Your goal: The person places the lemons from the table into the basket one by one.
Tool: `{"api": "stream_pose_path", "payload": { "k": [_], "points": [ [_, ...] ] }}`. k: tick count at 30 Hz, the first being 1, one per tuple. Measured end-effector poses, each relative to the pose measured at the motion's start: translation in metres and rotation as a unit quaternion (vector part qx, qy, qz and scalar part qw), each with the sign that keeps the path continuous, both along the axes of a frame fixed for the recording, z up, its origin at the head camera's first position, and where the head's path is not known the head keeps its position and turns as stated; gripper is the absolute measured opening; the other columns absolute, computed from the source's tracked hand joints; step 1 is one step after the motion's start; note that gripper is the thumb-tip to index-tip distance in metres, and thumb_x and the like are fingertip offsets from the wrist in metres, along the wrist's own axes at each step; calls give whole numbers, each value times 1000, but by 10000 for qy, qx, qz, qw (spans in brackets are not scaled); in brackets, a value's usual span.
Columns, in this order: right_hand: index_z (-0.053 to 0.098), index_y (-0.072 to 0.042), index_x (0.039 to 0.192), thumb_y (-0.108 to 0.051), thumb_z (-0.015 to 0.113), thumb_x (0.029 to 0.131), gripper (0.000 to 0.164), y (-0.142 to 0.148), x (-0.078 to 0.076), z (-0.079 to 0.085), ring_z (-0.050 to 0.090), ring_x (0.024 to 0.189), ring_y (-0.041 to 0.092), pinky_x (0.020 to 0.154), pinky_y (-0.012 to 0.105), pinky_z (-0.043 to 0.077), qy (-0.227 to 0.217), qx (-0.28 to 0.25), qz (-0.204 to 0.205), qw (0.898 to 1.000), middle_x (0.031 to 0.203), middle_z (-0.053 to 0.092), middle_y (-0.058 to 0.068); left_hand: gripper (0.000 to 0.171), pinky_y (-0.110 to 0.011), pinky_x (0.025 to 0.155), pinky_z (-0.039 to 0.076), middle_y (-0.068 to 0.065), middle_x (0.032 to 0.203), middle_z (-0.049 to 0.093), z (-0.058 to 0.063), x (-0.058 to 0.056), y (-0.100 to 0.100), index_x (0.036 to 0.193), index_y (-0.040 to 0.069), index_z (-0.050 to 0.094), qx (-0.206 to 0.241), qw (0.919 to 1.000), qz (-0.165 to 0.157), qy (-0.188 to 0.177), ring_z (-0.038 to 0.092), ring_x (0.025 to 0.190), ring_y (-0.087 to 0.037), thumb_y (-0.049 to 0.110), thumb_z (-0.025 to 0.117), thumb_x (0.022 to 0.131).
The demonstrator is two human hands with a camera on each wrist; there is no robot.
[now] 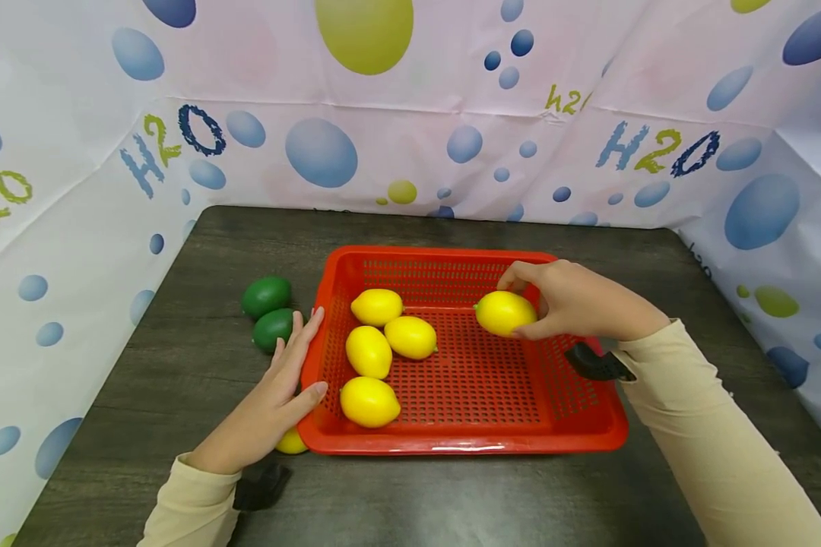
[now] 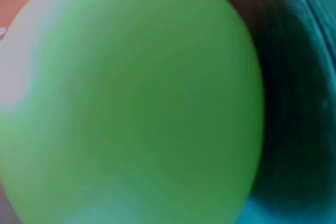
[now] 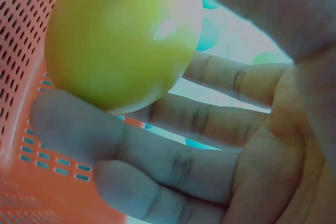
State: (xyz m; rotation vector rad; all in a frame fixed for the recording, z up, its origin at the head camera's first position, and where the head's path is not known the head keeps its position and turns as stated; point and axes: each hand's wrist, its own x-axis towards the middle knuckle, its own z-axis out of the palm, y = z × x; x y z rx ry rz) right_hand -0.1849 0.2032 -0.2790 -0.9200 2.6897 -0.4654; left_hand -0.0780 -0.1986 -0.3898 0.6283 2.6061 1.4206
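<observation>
A yellow lemon [image 1: 290, 442] sits on the dark table [image 1: 171, 372] at the near left corner of a red plastic basket [image 1: 465, 444], partly hidden by a person's left hand [image 1: 270, 410]. That hand's fingers are extended and apart, resting against the basket's left rim. Inside, four more lemons [image 1: 410, 337] lie close together along the left side of the slotted floor. At the basket's right half, the right hand [image 1: 575, 302] clasps another lemon [image 1: 502, 314] between thumb and fingers; whether the fruit touches the floor cannot be told. Two green fruits [image 1: 267, 295] rest side by side outside the basket's left wall, the nearer partly behind the left fingers. Beyond the table rises a white sheet [image 1: 417, 87] printed with blue and green bubbles and "H2O" lettering.
</observation>
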Motion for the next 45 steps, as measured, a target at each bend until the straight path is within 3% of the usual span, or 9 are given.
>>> {"api": "stream_pose_path", "payload": {
  "k": [28, 39, 45],
  "points": [
    [63, -10, 122, -23, 87, 82, 48, -34, -8, -12, 56, 69, 16, 70, 32, 53, -127, -159, 472, 9987, 105, 68, 0, 82, -67, 119, -10, -5, 172, -11, 2, -1, 1, 167, 33, -1, -27, 10000, 6, -54, -16, 156, -31, 22, 53, 107],
    [63, -12, 120, -24, 86, 82, 47, -51, -7, -15, 52, 64, 11, 69, 32, 52, -155, -174, 796, 9966, 99, 66, -4, 82, -65, 119, -11, -7, 172, -8, 1, 0, 0, 167, 32, 0, 6, 10000, -2, -23, -13, 157, -33, 21, 54, 106],
    [63, -13, 121, -24, 86, 82, 46, -58, -5, -17, 59, 76, 14, 75, 32, 54, -184, -181, 813, 9964, 102, 67, -4, 82, -65, 119, -11, -6, 172, -9, 2, 0, 0, 167, 32, 0, 14, 10000, -8, -11, -13, 157, -32, 20, 54, 107]
  ]
}}
